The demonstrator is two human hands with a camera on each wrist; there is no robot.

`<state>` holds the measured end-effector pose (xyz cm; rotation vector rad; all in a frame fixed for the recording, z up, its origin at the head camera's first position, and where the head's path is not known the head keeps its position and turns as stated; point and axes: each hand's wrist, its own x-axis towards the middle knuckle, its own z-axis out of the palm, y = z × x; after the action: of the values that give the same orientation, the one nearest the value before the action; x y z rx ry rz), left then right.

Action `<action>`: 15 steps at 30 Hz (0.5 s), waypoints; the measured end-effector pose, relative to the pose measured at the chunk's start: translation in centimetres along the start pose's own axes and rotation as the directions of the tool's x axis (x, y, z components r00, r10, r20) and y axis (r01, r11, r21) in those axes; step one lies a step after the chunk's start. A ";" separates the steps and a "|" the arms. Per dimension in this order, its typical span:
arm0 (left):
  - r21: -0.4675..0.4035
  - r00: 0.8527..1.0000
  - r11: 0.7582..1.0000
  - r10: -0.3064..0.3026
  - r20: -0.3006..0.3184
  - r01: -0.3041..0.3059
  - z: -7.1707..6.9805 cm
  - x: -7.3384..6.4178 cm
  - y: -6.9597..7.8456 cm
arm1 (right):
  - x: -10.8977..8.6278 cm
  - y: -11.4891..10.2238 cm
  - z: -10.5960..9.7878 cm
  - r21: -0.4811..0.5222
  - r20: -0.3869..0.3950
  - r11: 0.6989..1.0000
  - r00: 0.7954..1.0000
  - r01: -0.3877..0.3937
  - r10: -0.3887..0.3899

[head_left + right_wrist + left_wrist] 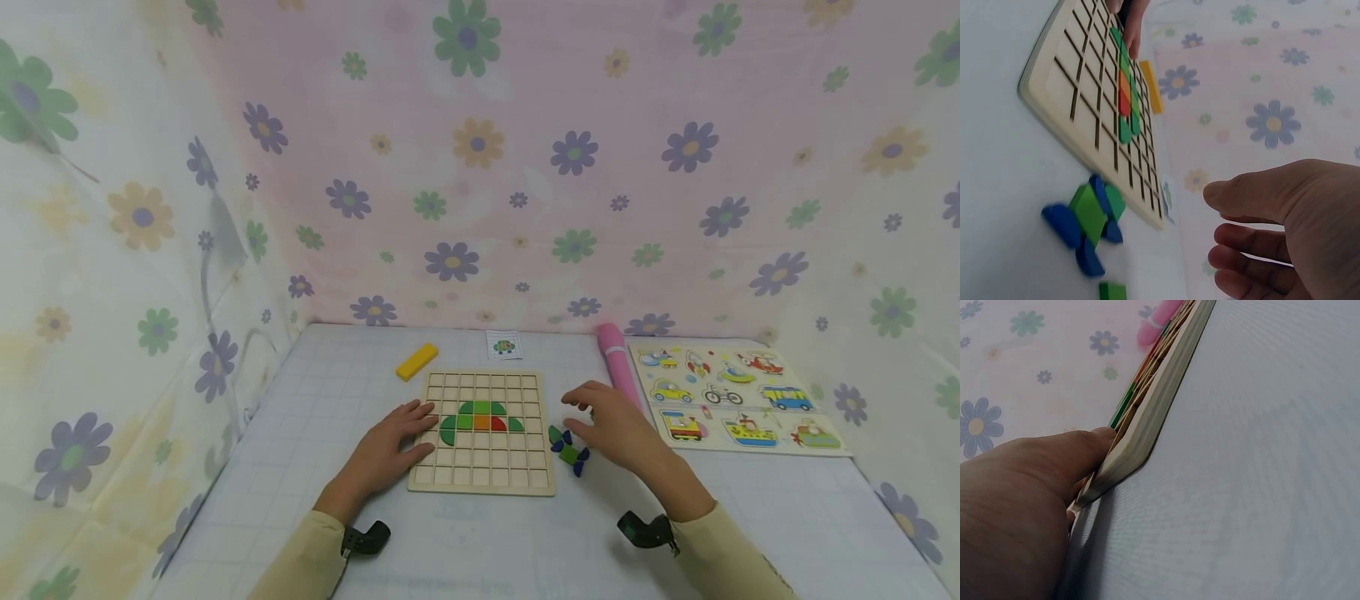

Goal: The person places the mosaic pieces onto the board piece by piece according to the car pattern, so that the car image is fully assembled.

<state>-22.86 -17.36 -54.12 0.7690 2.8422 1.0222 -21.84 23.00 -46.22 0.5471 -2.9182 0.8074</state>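
Note:
A wooden grid board (pixel 480 482) lies on the table. Green, orange and red pieces (pixel 480 417) fill some of its squares in an arched shape. My left hand (pixel 386 446) rests at the board's left edge, fingers spread over the rim; in the left wrist view the thumb (pixel 1094 447) touches the board's edge. Over the table right of the board hovers my right hand (pixel 618 425), fingers loosely bent and holding nothing. Below and left of it is a small pile of loose blue and green pieces (pixel 569 455), close to the board's right edge.
A small picture card (pixel 504 345) lies behind the board, with a yellow block (pixel 417 362) to its left. Farther right are a pink roll (pixel 618 362) and a wooden vehicle puzzle (pixel 720 408). Flowered cloth (pixel 517 242) encloses the table at the back and sides.

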 end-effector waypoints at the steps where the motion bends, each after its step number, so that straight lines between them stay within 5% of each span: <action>1: -0.004 1.000 1.000 -0.002 0.000 0.002 0.0 0.0 0.0 | -0.2 0.4 -0.2 0.002 0.005 1.000 1.000 -0.009 0.009; 15: 0.002 1.000 1.000 -0.015 -0.001 0.015 0.1 -0.1 -0.2 | -2.4 4.1 -0.5 0.012 0.038 0.994 0.994 -0.104 0.104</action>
<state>-22.87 -17.43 -54.35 0.7463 2.8460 1.0190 -21.09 27.31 -48.17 0.4184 -2.9994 0.8391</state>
